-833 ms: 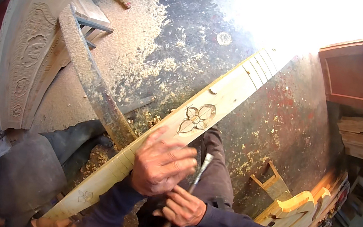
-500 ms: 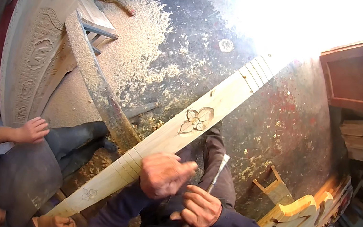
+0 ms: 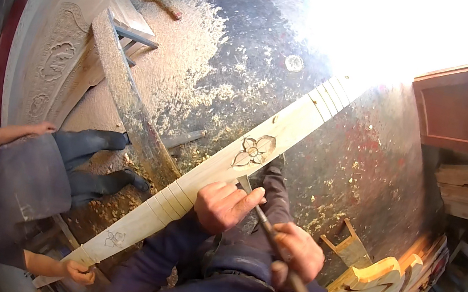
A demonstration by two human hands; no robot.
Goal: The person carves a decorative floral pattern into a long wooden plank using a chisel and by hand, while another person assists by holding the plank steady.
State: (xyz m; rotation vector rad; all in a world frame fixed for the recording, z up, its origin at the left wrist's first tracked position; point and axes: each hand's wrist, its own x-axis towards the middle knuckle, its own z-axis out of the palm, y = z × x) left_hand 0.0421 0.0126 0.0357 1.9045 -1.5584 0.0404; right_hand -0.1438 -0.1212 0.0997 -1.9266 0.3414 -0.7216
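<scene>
A long pale board (image 3: 204, 175) lies diagonally in front of me, with a carved four-petal flower (image 3: 254, 151) near its middle and thin lines across it. My right hand (image 3: 297, 254) is wrapped round the wooden handle of a chisel (image 3: 265, 222). Farther up the tool, my left hand (image 3: 226, 207) is closed by the shank at the board's near edge, its thumb against the metal. The blade shows beyond my left fingers, its tip on or just above the board below the flower. Toward the board's lower left end is a smaller drawn flower (image 3: 115, 239).
A co-worker (image 3: 22, 177) sits at the left, one hand (image 3: 79, 272) at the board's lower end. Behind stand a carved wooden panel (image 3: 55, 61) and a rough beam (image 3: 130, 96). Wood shavings (image 3: 192, 45) cover the floor. A small stool (image 3: 349, 244) and curved yellow pieces (image 3: 374, 274) are at right.
The chisel has swung from upright in my right hand to slanting toward the board. My left hand has come to its shank. The co-worker's raised hand has lowered.
</scene>
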